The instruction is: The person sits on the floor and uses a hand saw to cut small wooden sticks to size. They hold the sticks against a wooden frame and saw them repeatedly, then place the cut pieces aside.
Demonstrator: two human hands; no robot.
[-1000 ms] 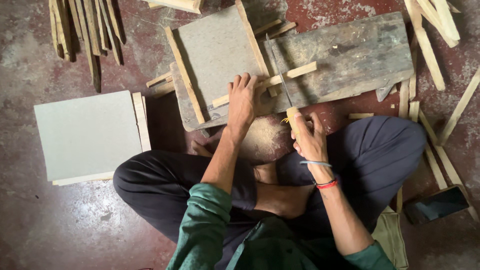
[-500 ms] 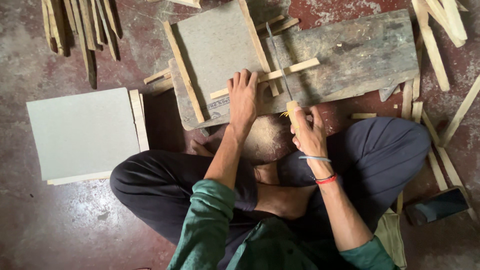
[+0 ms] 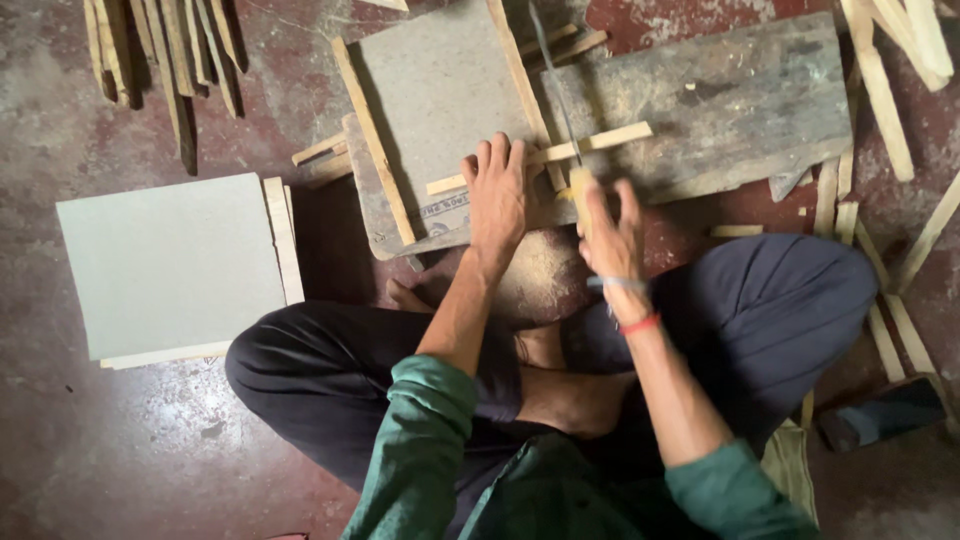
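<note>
The only marking I can make out is a small pale printed label (image 3: 443,212) with dark lettering, on the near edge of the grey board (image 3: 440,90), just left of my left hand (image 3: 497,195).

Left hand (image 3: 497,195) flat, fingers spread, pressing on thin wooden strip (image 3: 610,138) at frame centre. Strip lies across worn grey plank (image 3: 740,100), upper right. Right hand (image 3: 610,235) just right of left, closed round yellow handle of small saw (image 3: 556,95); blade runs up across strip. Framed grey board (image 3: 440,100) upper centre, partly under left hand. Second grey board (image 3: 165,265) on floor, mid left. Loose wooden strips (image 3: 150,50) upper left.
</note>
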